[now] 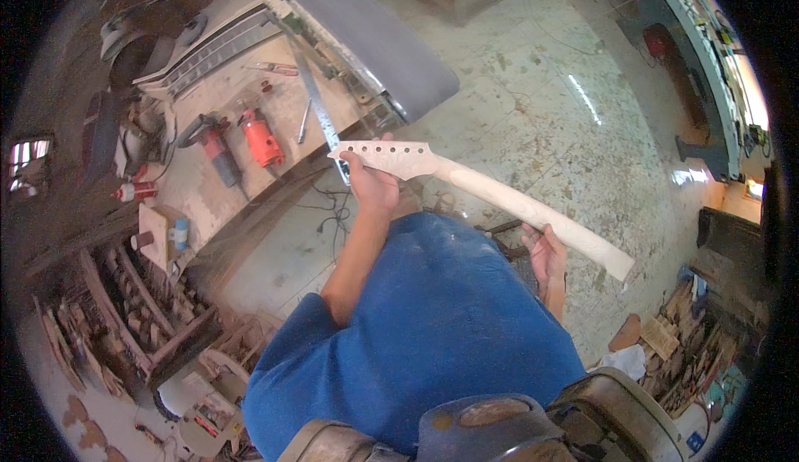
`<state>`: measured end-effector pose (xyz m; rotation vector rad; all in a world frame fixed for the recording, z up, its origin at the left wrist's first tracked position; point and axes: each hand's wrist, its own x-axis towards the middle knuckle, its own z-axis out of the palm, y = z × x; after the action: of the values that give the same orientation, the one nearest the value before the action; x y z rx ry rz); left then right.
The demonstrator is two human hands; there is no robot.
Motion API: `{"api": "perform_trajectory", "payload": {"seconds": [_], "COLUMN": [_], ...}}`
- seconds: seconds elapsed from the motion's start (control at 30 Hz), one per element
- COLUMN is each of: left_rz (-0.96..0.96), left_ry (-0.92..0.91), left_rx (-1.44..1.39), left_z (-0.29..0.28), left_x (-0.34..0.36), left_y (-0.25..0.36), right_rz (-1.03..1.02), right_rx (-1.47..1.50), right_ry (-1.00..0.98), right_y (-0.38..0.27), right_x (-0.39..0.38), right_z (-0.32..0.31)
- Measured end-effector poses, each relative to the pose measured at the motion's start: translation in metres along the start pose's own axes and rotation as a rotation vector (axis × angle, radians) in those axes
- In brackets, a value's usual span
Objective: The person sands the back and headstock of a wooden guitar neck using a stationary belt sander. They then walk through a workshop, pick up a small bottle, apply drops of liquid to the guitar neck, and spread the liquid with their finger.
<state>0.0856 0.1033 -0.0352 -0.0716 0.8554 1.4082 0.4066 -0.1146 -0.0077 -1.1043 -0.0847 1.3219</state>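
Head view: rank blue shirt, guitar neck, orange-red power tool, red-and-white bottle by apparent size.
1. Blue shirt
2. Guitar neck
3. Orange-red power tool
4. Red-and-white bottle

Shirt and neck look closer to the camera, which likely enlarges them.

Guitar neck [524,206]: we see pale, bare wood, headstock and shaft together.
Headstock [395,161]: to our left, tip pointed, six dark holes [379,149] in a row along its upper edge.
Shaft: long, slanting down to our right toward a squared end [621,265].
Place: before us, headstock in our left hand [374,189], shaft's lower edge at our right hand [547,255].
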Motion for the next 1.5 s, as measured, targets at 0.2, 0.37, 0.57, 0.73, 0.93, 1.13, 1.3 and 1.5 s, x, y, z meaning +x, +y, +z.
{"api": "perform_trajectory", "payload": {"seconds": [0.2, 0.37, 0.57, 0.73, 0.93, 1.13, 1.3, 1.5], "left_rz": [0.189, 0.232, 0.186, 0.146, 0.082, -0.034, -0.145, -0.348], "left_ry": [-0.078, -0.175, -0.285, -0.379, -0.543, -0.621, -0.803, -0.977], "left_rx": [0.091, 0.173, 0.323, 0.321, 0.292, -0.280, -0.334, -0.249], "left_z": [0.026, 0.060, 0.099, 0.118, 0.133, 0.169, 0.194, 0.211], "left_x": [-0.037, -0.054, -0.066, -0.059, -0.060, -0.084, -0.054, -0.081], "left_y": [0.041, 0.060, 0.068, 0.069, 0.057, 0.038, 0.031, 0.010], "right_rz": [0.410, 0.009, -0.332, -0.428, -0.474, -0.490, 0.031, 0.022], "right_rx": [0.156, 0.109, -0.003, -0.047, 0.060, 0.096, 0.265, -0.858], "right_ry": [-0.211, -0.253, -0.068, -0.053, -0.039, -0.496, -0.536, -0.524], "right_y": [0.029, 0.012, -0.051, -0.083, -0.087, -0.069, -0.025, -0.063], "right_x": [0.004, -0.022, -0.002, 0.005, -0.006, 0.004, -0.013, -0.041], "right_z": [-0.017, 0.038, 0.053, 0.061, 0.049, -0.007, 0.049, 0.059]}}
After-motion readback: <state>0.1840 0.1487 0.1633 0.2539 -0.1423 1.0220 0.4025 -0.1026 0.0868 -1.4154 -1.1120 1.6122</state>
